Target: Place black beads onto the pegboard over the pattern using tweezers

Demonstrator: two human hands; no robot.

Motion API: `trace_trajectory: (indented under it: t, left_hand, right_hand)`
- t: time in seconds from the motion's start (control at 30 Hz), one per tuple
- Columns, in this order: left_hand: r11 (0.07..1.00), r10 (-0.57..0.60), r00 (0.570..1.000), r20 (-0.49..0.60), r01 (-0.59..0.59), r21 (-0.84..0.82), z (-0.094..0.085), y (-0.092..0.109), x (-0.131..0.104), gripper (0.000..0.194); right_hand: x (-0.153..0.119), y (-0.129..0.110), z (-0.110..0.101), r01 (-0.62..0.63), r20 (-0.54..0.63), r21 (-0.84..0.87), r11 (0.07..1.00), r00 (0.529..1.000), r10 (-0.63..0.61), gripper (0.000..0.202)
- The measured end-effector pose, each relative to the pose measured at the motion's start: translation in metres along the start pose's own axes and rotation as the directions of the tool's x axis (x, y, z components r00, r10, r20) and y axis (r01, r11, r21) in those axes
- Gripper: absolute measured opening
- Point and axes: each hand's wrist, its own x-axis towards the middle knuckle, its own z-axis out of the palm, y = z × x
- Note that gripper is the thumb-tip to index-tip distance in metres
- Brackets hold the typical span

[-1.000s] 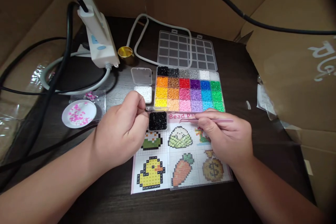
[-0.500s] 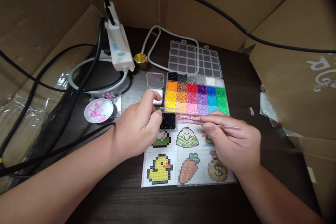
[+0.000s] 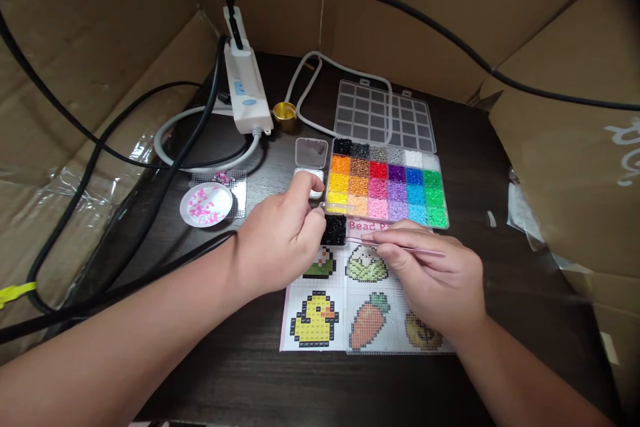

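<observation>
The right hand (image 3: 436, 273) is pinched on the tweezers (image 3: 423, 251), tips near the black-bead box (image 3: 335, 230), just right of the left hand (image 3: 280, 240), whose grip on it I cannot tell.

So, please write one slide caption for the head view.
Right hand holds tweezers near black beads; left hand is beside them.

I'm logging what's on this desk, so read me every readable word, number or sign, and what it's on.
"Bead P", on the pattern sheet; the right hand hides the rest.
Duck pattern: cell labels too small to read.
Right cardboard wall: white marks, cut off, unreadable.
Money-bag pattern: sign too blurred.
Power strip: blue markings, unreadable.
</observation>
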Motion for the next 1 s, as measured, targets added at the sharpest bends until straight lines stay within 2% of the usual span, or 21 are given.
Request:
trace_trajectory:
  t: [0.5,1.0]
  left_hand:
    - [1.000,-0.001,1.000,0.014,0.001,-0.004,-0.0012,0.0013,-0.0006,0.025]
    - [1.000,0.009,1.000,0.005,-0.009,0.004,-0.0006,0.0004,0.0000,0.024]
  right_hand:
    - [0.0014,-0.0004,0.0009,0.010,0.001,-0.051,0.999,1.000,-0.010,0.019]
    - [-0.0004,0.0001,-0.0001,0.011,-0.040,-0.021,1.000,0.999,-0.012,0.018]
